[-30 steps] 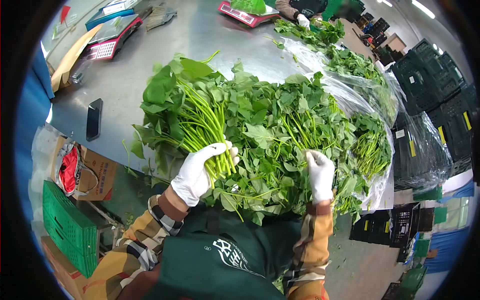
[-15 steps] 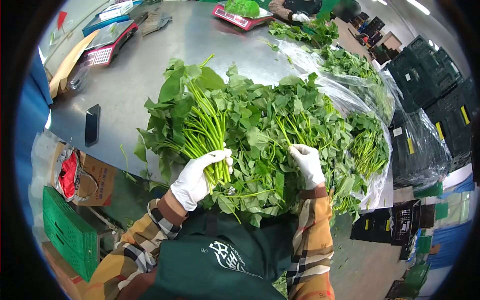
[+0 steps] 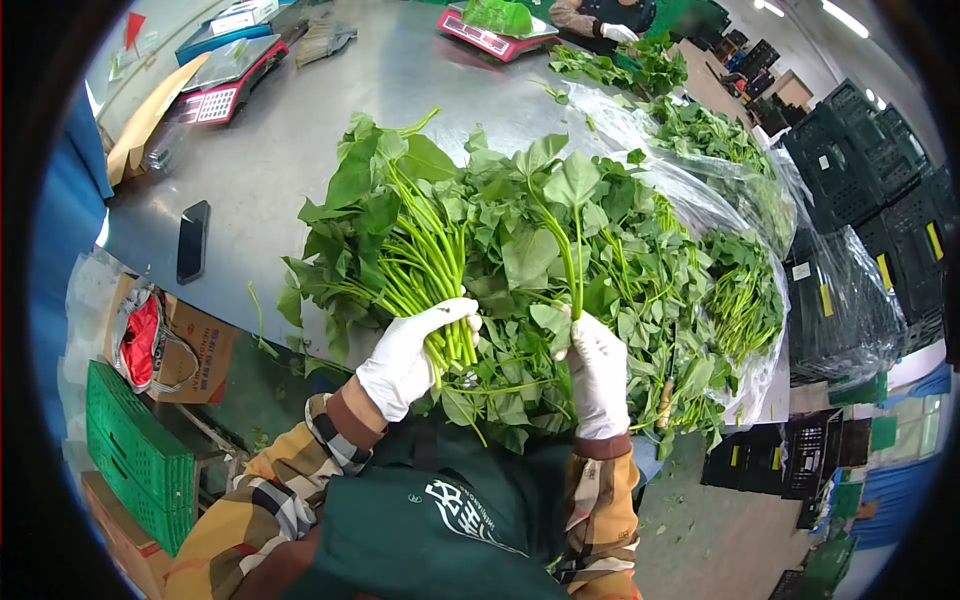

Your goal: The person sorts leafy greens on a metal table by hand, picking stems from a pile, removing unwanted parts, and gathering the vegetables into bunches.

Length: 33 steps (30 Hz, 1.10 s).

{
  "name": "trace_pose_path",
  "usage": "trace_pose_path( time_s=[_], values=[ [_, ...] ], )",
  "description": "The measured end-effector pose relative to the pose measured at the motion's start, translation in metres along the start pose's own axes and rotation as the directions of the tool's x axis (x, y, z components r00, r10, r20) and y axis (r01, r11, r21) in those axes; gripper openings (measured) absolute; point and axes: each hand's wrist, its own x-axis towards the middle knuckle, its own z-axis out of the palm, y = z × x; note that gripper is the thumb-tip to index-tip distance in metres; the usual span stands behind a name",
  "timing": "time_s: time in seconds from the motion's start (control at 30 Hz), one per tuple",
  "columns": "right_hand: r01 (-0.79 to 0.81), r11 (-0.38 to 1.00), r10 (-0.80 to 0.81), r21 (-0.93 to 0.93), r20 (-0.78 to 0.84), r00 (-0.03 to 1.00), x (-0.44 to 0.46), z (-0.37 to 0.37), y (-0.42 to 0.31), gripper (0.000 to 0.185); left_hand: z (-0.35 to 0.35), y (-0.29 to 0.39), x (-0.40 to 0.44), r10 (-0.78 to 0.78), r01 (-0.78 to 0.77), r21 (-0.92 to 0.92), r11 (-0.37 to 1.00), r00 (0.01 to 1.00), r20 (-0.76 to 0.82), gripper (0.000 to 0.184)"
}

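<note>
My left hand (image 3: 405,362), in a white glove, is closed round a thick bunch of leafy green stems (image 3: 428,262); the leaves fan out away from me and the cut ends stick out below the fist. Between the thumb and fingers of my right hand (image 3: 597,375), also gloved, a few leafy stems (image 3: 573,255) stand upright. Under and behind both hands spreads a heap of the same greens (image 3: 635,300). A tool with a wooden handle (image 3: 665,402) lies at the heap's right edge, its other end hidden by leaves.
A phone (image 3: 193,242) lies on the metal table (image 3: 270,180) at left. Two red scales (image 3: 215,103) (image 3: 492,40) stand farther back. Clear plastic sheeting (image 3: 690,185) lies under greens at right, beside stacked dark crates (image 3: 850,160). Across the table is another person's gloved hand (image 3: 618,33).
My right hand has drawn back toward me and slightly left, now holding leafy stems upright above the heap. The left hand keeps its bunch; the whole view has shifted slightly.
</note>
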Motion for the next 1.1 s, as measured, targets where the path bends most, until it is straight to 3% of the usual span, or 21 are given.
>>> trace_pose_path(
  time_s=[0.07, 0.2, 0.3, 0.4, 0.5, 0.67, 0.8, 0.83, 0.87, 0.9, 0.93, 0.97, 1.0, 1.03, 1.1],
  values=[
    [-0.005, 0.999, 0.006, 0.035, -0.013, 1.0, -0.006, 0.014, 0.006, 0.032, -0.002, -0.001, 0.0, 0.009, -0.01, 0.006, 1.0, 1.0, 0.02, 0.028],
    [0.124, 0.96, -0.083, -0.25, 0.168, 0.982, -0.019, 0.035, -0.003, 0.029, 0.009, 0.0, -0.004, 0.014, -0.007, 0.122, 0.992, 0.998, -0.058, 0.029],
    [0.405, 0.779, -0.292, -0.479, 0.294, 0.91, -0.017, 0.039, 0.012, 0.031, 0.012, -0.002, -0.006, 0.027, -0.016, 0.164, 0.986, 0.998, -0.065, 0.034],
    [0.518, 0.586, -0.386, -0.623, 0.347, 0.855, -0.016, 0.041, 0.006, 0.031, 0.003, -0.005, -0.005, 0.041, -0.025, 0.222, 0.975, 0.997, -0.067, 0.029],
    [0.554, 0.528, -0.461, -0.643, 0.331, 0.824, -0.02, 0.053, -0.005, 0.03, -0.002, -0.012, -0.003, 0.087, -0.061, 0.306, 0.95, 0.994, -0.072, 0.027],
    [0.543, 0.503, -0.565, -0.672, 0.22, 0.795, -0.025, 0.063, -0.001, 0.029, 0.0, -0.016, -0.002, 0.141, -0.116, 0.267, 0.957, 0.987, -0.078, 0.024],
    [0.642, 0.424, -0.722, -0.639, 0.19, 0.666, -0.032, 0.071, -0.006, 0.031, -0.001, -0.009, 0.001, 0.155, -0.139, 0.227, 0.964, 0.986, -0.056, 0.022],
    [0.642, 0.445, -0.723, -0.624, 0.172, 0.668, -0.036, 0.068, -0.008, 0.03, -0.004, -0.003, 0.003, 0.155, -0.141, 0.214, 0.967, 0.987, -0.049, 0.022],
    [0.644, 0.464, -0.726, -0.608, 0.155, 0.67, -0.041, 0.062, -0.012, 0.03, -0.017, 0.006, 0.01, 0.081, -0.081, 0.011, 0.997, 0.997, 0.01, 0.024],
    [0.645, 0.483, -0.728, -0.592, 0.138, 0.672, -0.044, 0.056, -0.015, 0.03, -0.014, 0.017, 0.009, 0.193, -0.193, 0.016, 0.981, 0.981, 0.025, 0.024],
    [0.609, 0.477, -0.7, -0.633, 0.146, 0.7, -0.042, 0.048, -0.016, 0.028, -0.006, 0.026, 0.006, 0.237, -0.237, 0.006, 0.972, 0.97, -0.057, 0.024],
    [0.512, 0.434, -0.564, -0.741, 0.22, 0.796, -0.039, 0.036, -0.021, 0.022, -0.001, 0.034, 0.005, 0.278, -0.28, 0.001, 0.96, 0.951, -0.138, 0.023],
    [0.401, 0.461, -0.374, -0.792, 0.236, 0.897, -0.034, 0.016, -0.017, 0.021, -0.023, 0.042, 0.011, 0.226, -0.224, 0.045, 0.973, 0.974, -0.031, 0.024],
    [0.284, 0.461, -0.164, -0.841, 0.234, 0.958, -0.029, -0.002, -0.009, 0.021, -0.023, 0.045, 0.006, 0.183, -0.181, 0.035, 0.983, 0.982, -0.054, 0.025],
    [0.19, 0.35, -0.203, -0.917, 0.124, 0.971, -0.017, -0.011, -0.009, 0.022, -0.01, 0.044, 0.0, 0.161, -0.164, -0.046, 0.985, 0.986, -0.052, 0.024]
  ],
)
